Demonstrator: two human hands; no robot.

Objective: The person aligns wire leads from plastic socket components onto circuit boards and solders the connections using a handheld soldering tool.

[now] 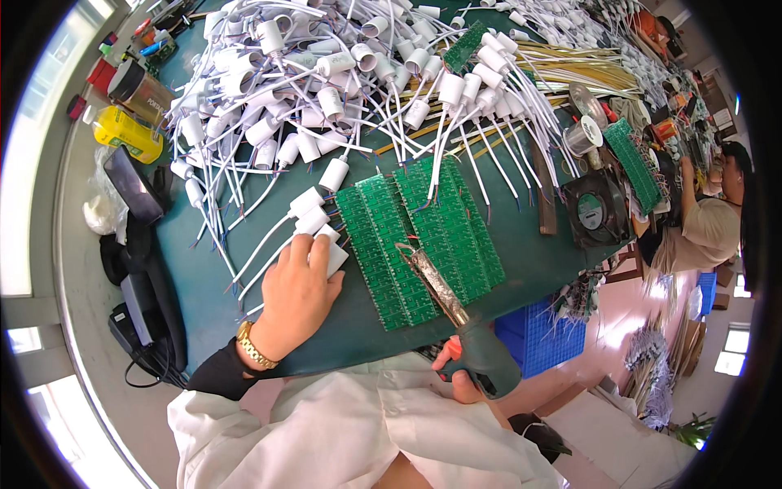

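Note:
My left hand point(295, 287) is closed around a white lamp holder point(336, 259) at the left edge of the green circuit-board panels point(383, 261). Other white lamp holders point(308, 201) with white cables lie in a row just above it, their thin wires toward the boards. In my right hand point(461, 376) is a dark soldering gun point(489, 359) with a red trigger. Its bent tip sits over the middle of the panels, close to a small reddish wire end point(412, 237). Whether the tip touches the board I cannot tell.
A large heap of white lamp holders point(326, 65) covers the far side of the green table mat. At the right are a solder spool point(583, 135) and a square fan point(597, 209). A yellow bottle point(126, 133) stands far left. Another person point(709, 228) sits at right.

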